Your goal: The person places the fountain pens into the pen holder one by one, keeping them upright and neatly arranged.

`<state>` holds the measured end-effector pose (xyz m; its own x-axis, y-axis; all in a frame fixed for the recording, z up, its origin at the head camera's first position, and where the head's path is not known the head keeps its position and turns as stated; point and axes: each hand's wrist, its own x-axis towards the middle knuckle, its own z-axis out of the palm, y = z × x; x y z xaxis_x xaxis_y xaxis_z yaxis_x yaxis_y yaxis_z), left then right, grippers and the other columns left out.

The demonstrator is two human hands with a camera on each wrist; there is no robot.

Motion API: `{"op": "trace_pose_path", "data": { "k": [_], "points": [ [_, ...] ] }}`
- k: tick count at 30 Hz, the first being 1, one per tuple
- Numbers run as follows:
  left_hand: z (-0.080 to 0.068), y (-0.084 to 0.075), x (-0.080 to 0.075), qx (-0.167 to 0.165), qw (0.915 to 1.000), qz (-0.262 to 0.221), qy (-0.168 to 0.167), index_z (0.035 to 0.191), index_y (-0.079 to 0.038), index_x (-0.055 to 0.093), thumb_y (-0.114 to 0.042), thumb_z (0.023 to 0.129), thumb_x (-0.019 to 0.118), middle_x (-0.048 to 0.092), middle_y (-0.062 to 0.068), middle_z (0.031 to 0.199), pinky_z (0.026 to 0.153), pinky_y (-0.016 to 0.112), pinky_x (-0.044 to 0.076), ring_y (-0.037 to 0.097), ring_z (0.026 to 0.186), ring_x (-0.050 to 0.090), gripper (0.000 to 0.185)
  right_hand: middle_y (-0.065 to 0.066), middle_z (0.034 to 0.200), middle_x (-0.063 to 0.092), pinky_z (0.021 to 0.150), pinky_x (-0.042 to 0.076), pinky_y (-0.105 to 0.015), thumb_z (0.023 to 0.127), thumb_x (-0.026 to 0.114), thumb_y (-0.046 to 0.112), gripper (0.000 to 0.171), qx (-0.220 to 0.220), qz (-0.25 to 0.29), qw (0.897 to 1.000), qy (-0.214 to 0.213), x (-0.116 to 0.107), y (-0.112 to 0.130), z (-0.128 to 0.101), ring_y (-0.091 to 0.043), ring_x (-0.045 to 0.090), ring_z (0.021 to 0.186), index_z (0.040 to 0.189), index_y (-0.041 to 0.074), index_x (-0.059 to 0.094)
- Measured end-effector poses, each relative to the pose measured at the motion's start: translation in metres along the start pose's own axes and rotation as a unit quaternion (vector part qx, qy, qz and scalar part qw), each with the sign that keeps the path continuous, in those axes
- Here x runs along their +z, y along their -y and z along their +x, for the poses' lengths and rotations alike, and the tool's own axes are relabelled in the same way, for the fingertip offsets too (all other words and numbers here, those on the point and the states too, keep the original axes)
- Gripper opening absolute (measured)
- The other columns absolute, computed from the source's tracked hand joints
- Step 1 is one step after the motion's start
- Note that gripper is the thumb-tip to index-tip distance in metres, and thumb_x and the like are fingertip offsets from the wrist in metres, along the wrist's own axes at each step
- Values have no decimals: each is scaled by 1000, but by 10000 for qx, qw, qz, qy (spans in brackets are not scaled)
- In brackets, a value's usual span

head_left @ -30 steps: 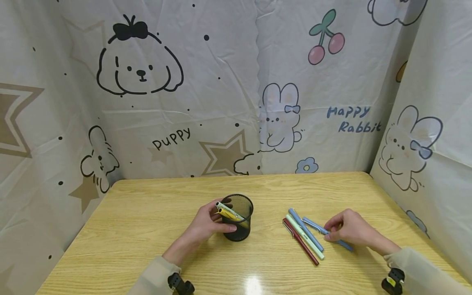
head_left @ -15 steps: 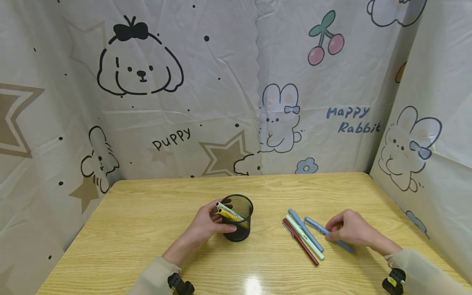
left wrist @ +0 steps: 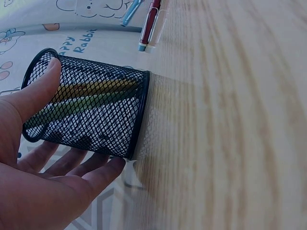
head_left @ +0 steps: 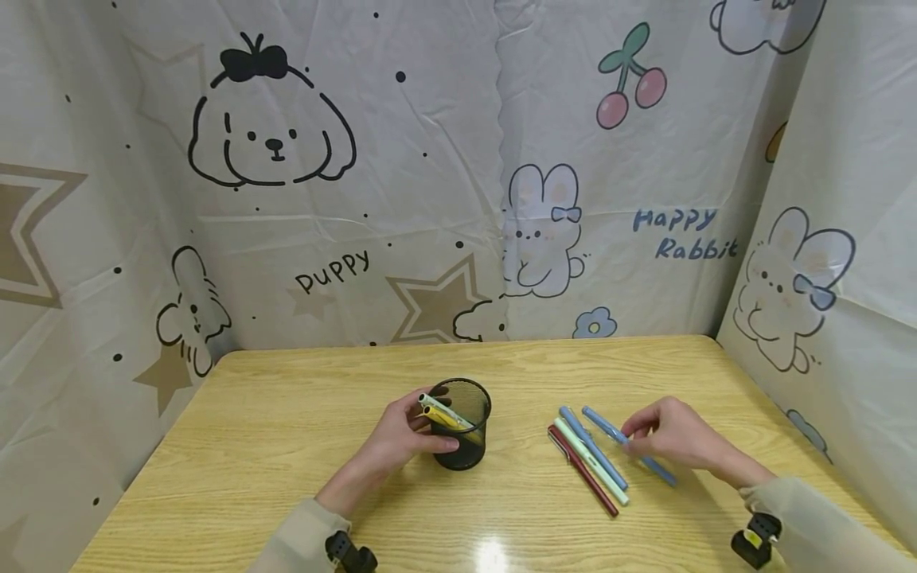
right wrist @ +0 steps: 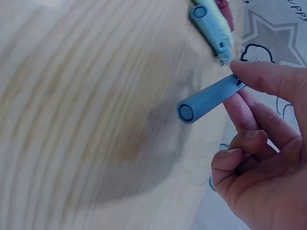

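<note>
Right hand (head_left: 677, 436) pinches a blue pen (head_left: 604, 424) near mid-barrel, just right of another blue pen (head_left: 595, 448), a green pen (head_left: 591, 462) and a red pen (head_left: 583, 472) on the table (head_left: 251, 430); left hand (head_left: 394, 438) grips the mesh cup (head_left: 462, 456) by its side. Held pen looks light, stiff, smooth, probably prone to twist or roll, so mid-barrel seems the best hold. Head view gives full layout; left wrist view shows, through mesh, the yellow pen (left wrist: 103, 88) reaching toward the cup's base; right wrist view shows the held pen's round end.
</note>
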<state>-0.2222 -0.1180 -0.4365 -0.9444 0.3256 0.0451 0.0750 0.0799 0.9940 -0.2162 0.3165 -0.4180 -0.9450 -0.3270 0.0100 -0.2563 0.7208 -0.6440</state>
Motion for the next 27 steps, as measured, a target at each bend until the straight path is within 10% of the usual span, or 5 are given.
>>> {"op": "trace_pose_path", "data": {
  "k": [27],
  "points": [
    [1,1,0,41,10000,19,-1,151,-3,54,1,80,91,56,25,149,121,57,33,42,139,51,80,1,80,71,54,38,-26,83,90,23,24,-58,344,9987,-376,3,68,30,-16,50,65,99,8,82]
  ]
}}
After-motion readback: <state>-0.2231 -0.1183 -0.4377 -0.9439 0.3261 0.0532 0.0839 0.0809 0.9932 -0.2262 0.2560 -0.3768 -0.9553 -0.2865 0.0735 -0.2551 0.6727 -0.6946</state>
